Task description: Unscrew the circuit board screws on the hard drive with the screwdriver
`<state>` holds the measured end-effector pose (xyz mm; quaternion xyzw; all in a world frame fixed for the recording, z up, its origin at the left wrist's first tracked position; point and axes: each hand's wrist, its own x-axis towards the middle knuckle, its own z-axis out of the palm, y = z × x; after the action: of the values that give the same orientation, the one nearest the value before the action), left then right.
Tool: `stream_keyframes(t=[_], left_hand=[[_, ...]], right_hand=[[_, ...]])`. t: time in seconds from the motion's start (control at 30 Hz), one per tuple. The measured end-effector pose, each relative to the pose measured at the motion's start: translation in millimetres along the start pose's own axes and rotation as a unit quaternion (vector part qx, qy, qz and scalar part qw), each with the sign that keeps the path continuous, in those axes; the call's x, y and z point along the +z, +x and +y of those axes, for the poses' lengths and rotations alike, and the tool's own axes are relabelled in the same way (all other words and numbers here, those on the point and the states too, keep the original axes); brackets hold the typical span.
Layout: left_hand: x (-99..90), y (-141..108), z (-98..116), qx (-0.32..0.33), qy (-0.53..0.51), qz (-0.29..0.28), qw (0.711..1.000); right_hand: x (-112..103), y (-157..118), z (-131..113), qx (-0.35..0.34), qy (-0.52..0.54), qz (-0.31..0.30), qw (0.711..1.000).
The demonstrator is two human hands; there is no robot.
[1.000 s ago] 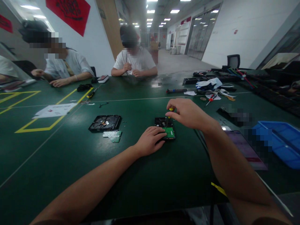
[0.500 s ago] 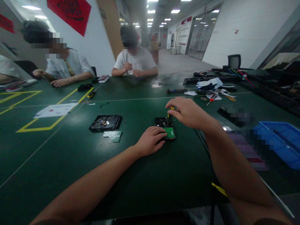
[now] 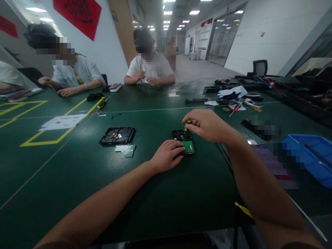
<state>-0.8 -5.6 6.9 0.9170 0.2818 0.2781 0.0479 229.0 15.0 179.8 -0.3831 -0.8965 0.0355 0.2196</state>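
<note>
The hard drive [image 3: 183,141] lies flat on the green table [image 3: 77,180], circuit board up, directly beneath both hands. The left hand [image 3: 166,155] rests spread on its near edge, palm down, pinning it. The right hand [image 3: 207,125] has its fingers pinched around the yellow-handled screwdriver [image 3: 188,121], held upright with the tip down on the drive's far half. The drive looks rigid, dense and compact; the exposed green board appears fragile, so the metal side edges seem the safer hold. The table looks smooth and likely slick. Left of the grip lie a second opened drive [image 3: 118,135] and a loose board [image 3: 125,150]; right, a blue bin [image 3: 311,157]. Two other people sit opposite.
</note>
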Motion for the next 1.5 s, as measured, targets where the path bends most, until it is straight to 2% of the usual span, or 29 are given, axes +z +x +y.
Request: stream_keyframes(t=[0.3, 0.77, 1.03, 1.5], left_hand=[[-0.8, 0.0, 0.5, 0.001, 0.007, -0.003, 1.0], [-0.6, 0.4, 0.9, 0.003, 0.009, 0.004, 1.0], [0.0, 0.5, -0.1, 0.002, 0.008, -0.003, 1.0], [-0.9, 1.0, 1.2, 0.006, 0.004, 0.003, 1.0]], right_hand=[[-0.4, 0.8, 1.2, -0.007, 0.002, -0.002, 1.0], [3.2, 1.6, 2.5, 0.057, -0.028, 0.012, 0.998], [3.9, 0.8, 3.5, -0.005, 0.007, 0.012, 1.0], [3.1, 0.5, 1.7, 0.001, 0.003, -0.003, 1.0]])
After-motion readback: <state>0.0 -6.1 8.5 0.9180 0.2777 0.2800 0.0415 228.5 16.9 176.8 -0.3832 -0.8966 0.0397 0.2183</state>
